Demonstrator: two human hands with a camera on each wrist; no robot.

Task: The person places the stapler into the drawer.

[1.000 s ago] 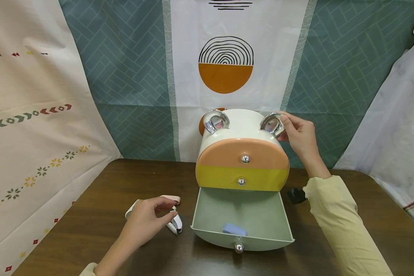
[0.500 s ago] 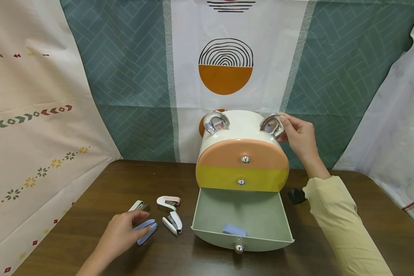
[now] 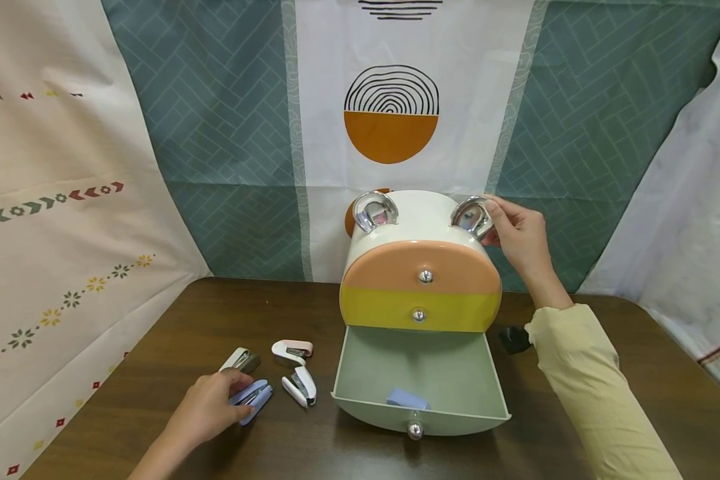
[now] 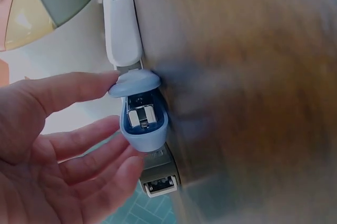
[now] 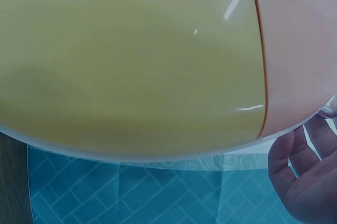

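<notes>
My left hand [image 3: 207, 407] is at a small light-blue stapler [image 3: 252, 400] on the table, thumb and fingers on opposite sides of it. In the left wrist view the thumb meets the blue stapler's [image 4: 142, 129] upper arm and the fingers its lower body. My right hand [image 3: 521, 237] pinches the right silver ring-shaped knob [image 3: 473, 217] on top of a small drawer cabinet [image 3: 420, 223]. Its green bottom drawer [image 3: 420, 360] is pulled out, with a blue block-like object [image 3: 408, 400] inside. The right wrist view shows my right hand [image 5: 310, 176] at the cabinet's edge.
Close around the blue stapler lie a white stapler [image 3: 301, 387], a pink-and-white stapler [image 3: 292, 351] and a grey-and-white stapler [image 3: 240, 361]. A black object [image 3: 515, 340] sits right of the cabinet. Patterned cloth [image 3: 234, 133] hangs behind the wooden table [image 3: 174, 333].
My left hand has moved left and down from above the white staplers to the blue stapler, uncovering the others. My right hand stays on the silver knob.
</notes>
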